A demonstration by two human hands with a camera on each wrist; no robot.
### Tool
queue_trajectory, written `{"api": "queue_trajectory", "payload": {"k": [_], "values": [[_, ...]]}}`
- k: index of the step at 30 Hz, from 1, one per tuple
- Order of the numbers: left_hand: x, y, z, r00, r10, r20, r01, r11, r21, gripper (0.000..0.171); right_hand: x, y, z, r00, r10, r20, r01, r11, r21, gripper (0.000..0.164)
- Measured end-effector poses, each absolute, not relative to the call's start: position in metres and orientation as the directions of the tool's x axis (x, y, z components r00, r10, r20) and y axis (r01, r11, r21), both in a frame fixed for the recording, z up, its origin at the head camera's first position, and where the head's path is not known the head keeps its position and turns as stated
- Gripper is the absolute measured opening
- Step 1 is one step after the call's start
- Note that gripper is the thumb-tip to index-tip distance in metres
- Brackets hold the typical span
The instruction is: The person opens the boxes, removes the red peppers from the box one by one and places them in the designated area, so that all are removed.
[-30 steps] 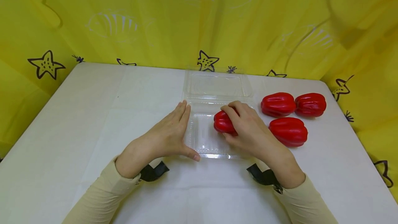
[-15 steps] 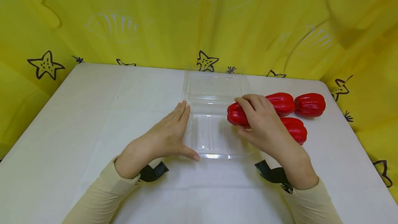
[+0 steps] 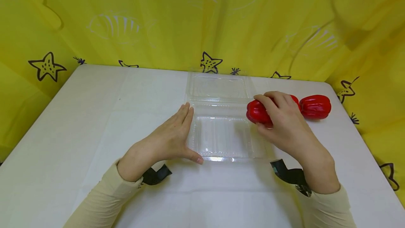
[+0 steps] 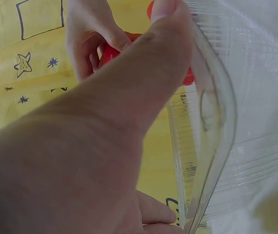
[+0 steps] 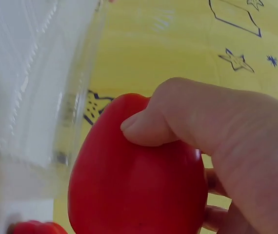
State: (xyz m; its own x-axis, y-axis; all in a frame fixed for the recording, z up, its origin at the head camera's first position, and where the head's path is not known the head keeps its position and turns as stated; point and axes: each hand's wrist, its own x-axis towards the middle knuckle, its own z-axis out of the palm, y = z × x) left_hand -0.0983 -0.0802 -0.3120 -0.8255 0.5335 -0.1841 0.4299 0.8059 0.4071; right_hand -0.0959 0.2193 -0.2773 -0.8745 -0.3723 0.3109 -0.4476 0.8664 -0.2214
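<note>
My right hand (image 3: 286,126) grips a red bell pepper (image 3: 257,112) over the right side of a clear plastic clamshell box (image 3: 226,159). In the right wrist view the thumb presses on the smooth side of that pepper (image 5: 139,180), with fingertips showing behind it. My left hand (image 3: 167,136) rests along the box's left edge, fingers straight and thumb spread toward the near corner. The box's wall (image 4: 222,107) rises close beside the left thumb in the left wrist view. The hinged lid (image 3: 219,85) lies open toward the back.
A second red pepper (image 3: 315,107) lies at the right of the white table (image 3: 95,115). Another pepper (image 3: 295,100) peeks out behind my right hand. A yellow curtain (image 3: 171,27) with sea drawings borders the table's back and sides.
My right hand has carried the pepper rightward and slightly back, from the middle of the box to its right side. It now covers one pepper on the table. The left hand stays put.
</note>
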Motion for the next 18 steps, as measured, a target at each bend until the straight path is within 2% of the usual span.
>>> {"api": "queue_trajectory", "payload": {"k": [18], "values": [[-0.099, -0.08, -0.312, -0.826, 0.53, -0.192, 0.422, 0.808, 0.412, 0.143, -0.095, 0.257, -0.268, -0.957, -0.233, 0.174, -0.274, 0.924, -0.269, 0.075]]}}
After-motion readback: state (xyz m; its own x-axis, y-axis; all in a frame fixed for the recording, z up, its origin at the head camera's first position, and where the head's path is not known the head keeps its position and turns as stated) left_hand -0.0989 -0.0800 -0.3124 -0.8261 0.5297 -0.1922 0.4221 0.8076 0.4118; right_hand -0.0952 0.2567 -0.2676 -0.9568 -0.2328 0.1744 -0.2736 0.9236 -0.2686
